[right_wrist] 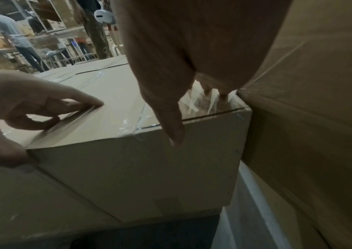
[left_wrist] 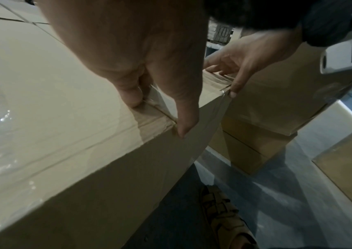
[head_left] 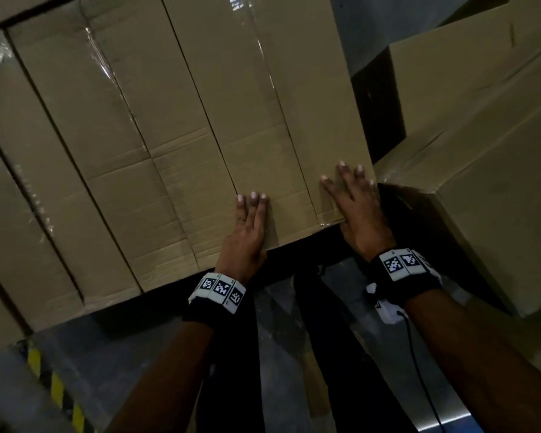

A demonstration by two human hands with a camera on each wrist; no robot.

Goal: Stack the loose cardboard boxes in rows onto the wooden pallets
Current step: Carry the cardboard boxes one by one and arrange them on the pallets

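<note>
- Hands first: your left hand (head_left: 247,228) lies flat on top of the rightmost cardboard box (head_left: 281,126) in the row, fingers straight and close together, thumb hanging over the near edge onto the front face.
- Your right hand (head_left: 355,203) lies on the same box at its near right corner, fingers spread and straight, thumb down over the near edge.
- Neither grip closes round anything; both press with open palms.
- That box sits at the right end of a row of long taped boxes (head_left: 107,145) lying side by side, tops level, sides touching.
- In the right wrist view, clear tape (right_wrist: 136,121) runs along the top seam of the box and down over its near edge.
- Just right of it stands a larger stack of boxes (head_left: 487,170), close to the corner under your right hand.
- Below the near edge you see grey floor (head_left: 85,364), your dark trouser legs (head_left: 331,354) and, at near left, a yellow-and-black striped strip (head_left: 55,389).
- No pallet shows; the boxes hide what carries them.
</note>
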